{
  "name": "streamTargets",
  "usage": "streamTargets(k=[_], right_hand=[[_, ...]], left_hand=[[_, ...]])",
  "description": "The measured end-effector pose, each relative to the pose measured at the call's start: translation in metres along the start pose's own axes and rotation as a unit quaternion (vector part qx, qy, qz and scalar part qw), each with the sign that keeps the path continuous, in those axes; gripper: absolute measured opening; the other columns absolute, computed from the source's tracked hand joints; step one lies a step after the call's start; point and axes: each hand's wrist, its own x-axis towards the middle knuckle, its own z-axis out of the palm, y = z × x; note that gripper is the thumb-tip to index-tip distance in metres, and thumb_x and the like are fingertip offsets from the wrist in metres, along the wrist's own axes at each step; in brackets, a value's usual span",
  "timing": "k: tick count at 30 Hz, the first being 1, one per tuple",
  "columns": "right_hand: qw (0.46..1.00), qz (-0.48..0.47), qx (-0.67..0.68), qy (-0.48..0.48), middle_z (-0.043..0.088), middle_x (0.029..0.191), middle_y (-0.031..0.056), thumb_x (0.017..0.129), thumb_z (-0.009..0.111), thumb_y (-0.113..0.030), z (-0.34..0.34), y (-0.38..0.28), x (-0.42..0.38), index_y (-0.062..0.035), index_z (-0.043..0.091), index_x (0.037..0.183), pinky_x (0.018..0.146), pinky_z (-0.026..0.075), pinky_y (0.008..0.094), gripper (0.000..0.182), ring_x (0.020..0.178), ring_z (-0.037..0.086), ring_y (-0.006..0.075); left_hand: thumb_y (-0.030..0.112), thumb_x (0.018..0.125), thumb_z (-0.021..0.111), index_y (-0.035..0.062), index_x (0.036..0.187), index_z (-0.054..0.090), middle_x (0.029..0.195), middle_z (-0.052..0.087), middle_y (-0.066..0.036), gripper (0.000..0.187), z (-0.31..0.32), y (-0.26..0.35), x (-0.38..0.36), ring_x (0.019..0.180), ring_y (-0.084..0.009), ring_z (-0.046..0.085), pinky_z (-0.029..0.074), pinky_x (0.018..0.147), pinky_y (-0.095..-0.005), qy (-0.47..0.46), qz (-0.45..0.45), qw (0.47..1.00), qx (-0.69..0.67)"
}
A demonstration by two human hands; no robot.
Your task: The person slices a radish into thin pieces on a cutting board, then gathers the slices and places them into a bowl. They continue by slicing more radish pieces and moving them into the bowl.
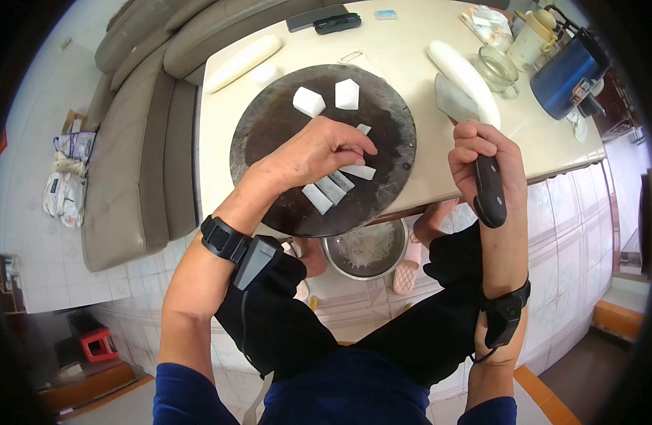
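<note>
My right hand (487,159) grips the black handle of a kitchen knife (456,99), its broad blade raised above the table at the right. Over the round dark chopping board (269,202), my left hand (326,150) has its fingers curled and pinched together. Whatever lies between those fingertips is hidden. Just below them is a flat slice of white radish (359,171), and more radish slices (326,193) lie side by side near the wrist. Two thick radish chunks (309,102) rest at the far side of the board.
A whole white radish (244,64) lies at the left, with another (464,74) beside the blade. Behind it stand a glass mug (496,69) and a blue kettle (569,73). A peeler (350,57) lies beyond the board. On the floor, a metal bowl (331,258) holds white shreds.
</note>
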Motion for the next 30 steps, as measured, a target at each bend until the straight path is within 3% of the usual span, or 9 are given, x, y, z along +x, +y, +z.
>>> streamTargets(k=[5,8,12,16,18,30], right_hand=[[1.000,0.008,0.001,-0.006,0.051,0.075,0.0033,0.095,0.048,-0.004,-0.001,-0.002,0.000,0.0035,0.047,0.090,0.054,0.047,0.0250,0.009,0.051,0.049,0.0038],[1.000,0.001,0.002,-0.007,0.051,0.075,0.0031,0.095,0.047,-0.004,-0.002,-0.003,-0.001,0.0036,0.048,0.090,0.055,0.047,0.0250,0.009,0.051,0.049,0.0040],[1.000,-0.006,-0.012,0.000,0.046,0.073,-0.0015,0.099,0.042,-0.005,0.003,-0.003,-0.004,0.0011,0.046,0.093,0.056,0.042,0.0222,0.009,0.051,0.047,0.0015],[1.000,-0.007,-0.019,0.008,0.046,0.074,-0.0014,0.099,0.042,-0.005,0.002,-0.001,-0.003,0.0009,0.046,0.093,0.056,0.042,0.0221,0.010,0.051,0.047,0.0013],[1.000,0.006,0.002,-0.013,0.052,0.076,0.0035,0.096,0.047,-0.005,-0.001,-0.002,-0.002,0.0032,0.048,0.091,0.055,0.047,0.0252,0.009,0.052,0.049,0.0041],[1.000,0.000,-0.010,-0.004,0.050,0.075,0.0021,0.096,0.046,-0.004,0.001,-0.003,-0.004,0.0027,0.048,0.090,0.056,0.046,0.0251,0.009,0.051,0.048,0.0037]], left_hand=[[0.003,0.083,0.067,0.0015,0.103,0.069,0.096,0.067,-0.010,0.020,-0.004,0.000,0.001,0.090,-0.0259,0.064,0.052,0.077,-0.0350,-0.007,0.118,0.976,0.183],[0.000,0.080,0.068,0.0023,0.103,0.069,0.097,0.064,-0.011,0.023,-0.006,0.013,-0.005,0.090,-0.0293,0.063,0.051,0.077,-0.0372,-0.021,0.064,0.982,0.177],[-0.002,0.080,0.067,0.0029,0.103,0.069,0.100,0.062,-0.011,0.023,-0.003,0.013,-0.010,0.091,-0.0300,0.062,0.051,0.077,-0.0377,-0.035,0.061,0.975,0.212],[-0.002,0.080,0.067,0.0034,0.100,0.069,0.098,0.061,-0.011,0.021,0.002,0.013,-0.009,0.093,-0.0306,0.062,0.051,0.077,-0.0390,-0.032,0.073,0.972,0.220],[-0.002,0.080,0.067,0.0037,0.099,0.069,0.097,0.061,-0.010,0.021,0.001,0.012,-0.008,0.093,-0.0305,0.062,0.051,0.078,-0.0393,-0.032,0.073,0.972,0.220],[-0.002,0.081,0.065,0.0040,0.097,0.070,0.095,0.061,-0.009,0.018,-0.005,0.009,-0.011,0.091,-0.0300,0.062,0.050,0.078,-0.0398,-0.043,0.067,0.970,0.231]])
